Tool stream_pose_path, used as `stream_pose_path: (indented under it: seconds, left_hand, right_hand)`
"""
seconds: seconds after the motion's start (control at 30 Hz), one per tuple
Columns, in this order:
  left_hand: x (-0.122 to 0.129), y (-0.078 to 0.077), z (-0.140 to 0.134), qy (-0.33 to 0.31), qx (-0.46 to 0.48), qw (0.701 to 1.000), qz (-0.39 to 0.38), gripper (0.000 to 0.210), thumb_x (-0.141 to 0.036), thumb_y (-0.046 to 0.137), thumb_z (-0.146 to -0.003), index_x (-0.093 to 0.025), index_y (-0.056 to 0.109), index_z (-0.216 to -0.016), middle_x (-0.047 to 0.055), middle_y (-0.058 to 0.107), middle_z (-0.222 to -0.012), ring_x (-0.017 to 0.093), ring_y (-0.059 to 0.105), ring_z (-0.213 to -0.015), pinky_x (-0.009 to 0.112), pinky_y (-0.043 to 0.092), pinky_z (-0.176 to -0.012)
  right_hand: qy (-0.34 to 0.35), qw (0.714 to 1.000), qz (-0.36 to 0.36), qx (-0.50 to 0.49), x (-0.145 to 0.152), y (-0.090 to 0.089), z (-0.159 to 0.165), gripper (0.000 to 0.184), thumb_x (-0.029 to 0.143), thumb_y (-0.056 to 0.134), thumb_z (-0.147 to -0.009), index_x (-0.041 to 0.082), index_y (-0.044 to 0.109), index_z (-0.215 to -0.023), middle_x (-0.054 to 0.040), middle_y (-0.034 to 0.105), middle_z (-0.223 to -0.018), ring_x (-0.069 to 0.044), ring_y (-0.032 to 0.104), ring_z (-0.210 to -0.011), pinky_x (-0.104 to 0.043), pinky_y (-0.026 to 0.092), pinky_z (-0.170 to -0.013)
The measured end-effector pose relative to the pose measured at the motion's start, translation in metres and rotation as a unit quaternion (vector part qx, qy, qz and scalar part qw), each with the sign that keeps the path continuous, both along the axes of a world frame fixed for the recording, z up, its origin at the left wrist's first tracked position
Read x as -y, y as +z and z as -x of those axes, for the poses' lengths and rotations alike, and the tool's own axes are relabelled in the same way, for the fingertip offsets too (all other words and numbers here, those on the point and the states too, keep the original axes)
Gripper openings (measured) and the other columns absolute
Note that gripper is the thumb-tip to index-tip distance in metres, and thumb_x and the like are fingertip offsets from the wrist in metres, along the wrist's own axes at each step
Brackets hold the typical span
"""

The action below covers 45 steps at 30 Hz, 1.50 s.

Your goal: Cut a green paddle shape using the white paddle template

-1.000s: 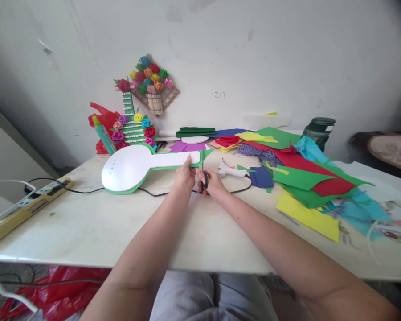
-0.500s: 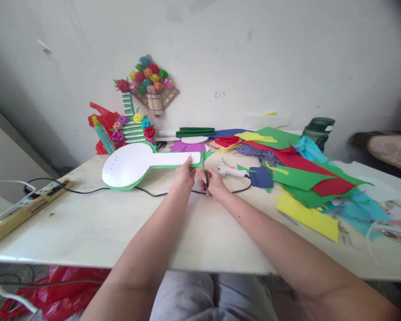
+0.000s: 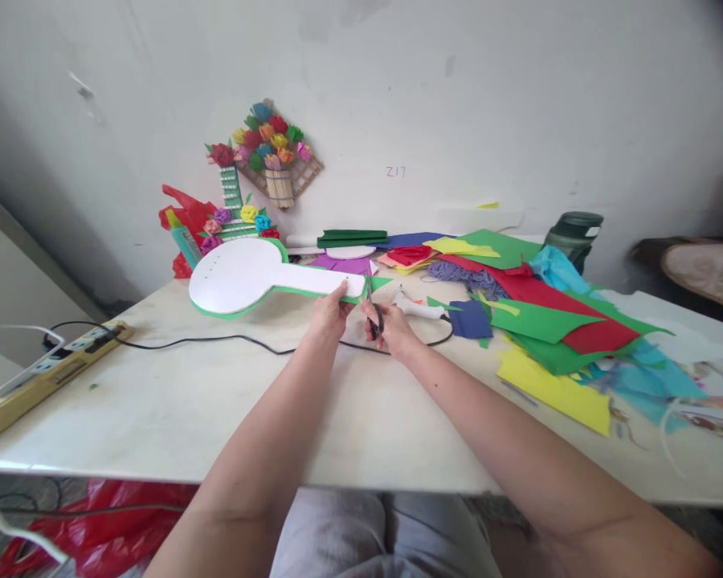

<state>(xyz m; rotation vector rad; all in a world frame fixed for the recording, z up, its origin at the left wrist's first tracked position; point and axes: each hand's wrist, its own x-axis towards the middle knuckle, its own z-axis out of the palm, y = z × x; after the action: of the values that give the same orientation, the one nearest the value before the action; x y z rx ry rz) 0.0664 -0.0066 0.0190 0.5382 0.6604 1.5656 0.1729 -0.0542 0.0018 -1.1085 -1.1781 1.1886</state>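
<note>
My left hand (image 3: 333, 311) grips the narrow end of a white guitar-shaped board (image 3: 238, 275), thumb on top. Green paper (image 3: 217, 312) lies under the board and sticks out past its edge. The round end is lifted and tilted above the table. Dark-handled scissors (image 3: 375, 321) are in my right hand (image 3: 391, 327), close to the board's narrow end. Their blades point away from me at the green paper edge there. A green paper tip (image 3: 381, 283) juts out just beyond the blades.
A white glue gun (image 3: 420, 308) lies right of my hands, its black cord (image 3: 217, 339) crossing the table. Coloured paper sheets (image 3: 548, 321) cover the right side, with a dark bottle (image 3: 573, 239) behind. A yellow power strip (image 3: 66, 365) is at left; paper flowers (image 3: 250, 213) stand by the wall.
The board has tilted, its round end rising and shifting slightly right, uncovering more of the cord. My right hand with the scissors has moved slightly right.
</note>
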Motion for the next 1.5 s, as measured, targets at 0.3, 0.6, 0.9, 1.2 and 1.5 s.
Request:
stream_pose_path:
  seconds: [0.3, 0.6, 0.9, 1.2, 1.5]
  left_hand:
    - [-0.004, 0.0, 0.004, -0.004, -0.007, 1.0, -0.005, 0.013, -0.004, 0.065, -0.065, -0.01, 0.063, -0.077, 0.004, 0.066, -0.072, 0.012, 0.062, -0.062, 0.021, 0.05, -0.056]
    - [-0.009, 0.0, 0.012, -0.009, -0.013, 1.0, 0.0, 0.012, -0.003, 0.063, -0.067, -0.01, 0.063, -0.077, 0.004, 0.067, -0.073, 0.012, 0.063, -0.063, 0.022, 0.052, -0.057]
    - [-0.011, -0.004, 0.019, -0.057, -0.032, 0.998, -0.02, 0.017, -0.002, 0.063, -0.066, -0.011, 0.064, -0.08, 0.004, 0.068, -0.076, 0.013, 0.063, -0.065, 0.021, 0.052, -0.057]
    - [-0.014, -0.008, 0.024, -0.055, -0.033, 0.998, -0.013, 0.019, -0.002, 0.064, -0.065, -0.012, 0.064, -0.081, 0.005, 0.068, -0.081, 0.014, 0.064, -0.069, 0.022, 0.053, -0.06]
    - [-0.012, -0.014, 0.021, -0.09, -0.083, 0.991, -0.044, 0.025, -0.009, 0.07, -0.061, -0.013, 0.063, -0.085, 0.006, 0.068, -0.083, 0.016, 0.064, -0.068, 0.025, 0.051, -0.059]
  right_hand:
    - [-0.02, 1.0, 0.018, 0.01, 0.001, 0.003, 0.0, 0.034, 0.045, 0.065, -0.067, 0.016, 0.049, -0.063, 0.0041, 0.048, -0.045, -0.006, 0.044, -0.031, -0.015, 0.021, -0.022]
    - [-0.013, 0.999, 0.03, 0.023, 0.002, 0.006, -0.002, 0.035, 0.046, 0.065, -0.067, 0.015, 0.05, -0.063, 0.0043, 0.047, -0.044, -0.006, 0.042, -0.03, -0.015, 0.019, -0.022]
    - [0.029, 0.999, 0.006, 0.019, -0.004, 0.002, -0.013, 0.039, 0.052, 0.064, -0.066, 0.015, 0.051, -0.063, 0.0026, 0.051, -0.048, -0.006, 0.045, -0.033, -0.015, 0.023, -0.022]
    - [-0.037, 0.998, 0.053, 0.011, -0.005, 0.011, -0.014, 0.028, 0.038, 0.066, -0.068, 0.016, 0.051, -0.063, 0.0054, 0.046, -0.04, -0.005, 0.039, -0.028, -0.015, 0.017, -0.023]
    - [-0.063, 0.997, 0.004, -0.035, -0.008, 0.011, -0.021, 0.029, 0.026, 0.07, -0.064, 0.017, 0.049, -0.083, -0.0011, 0.063, -0.063, -0.011, 0.057, -0.045, -0.015, 0.029, -0.029]
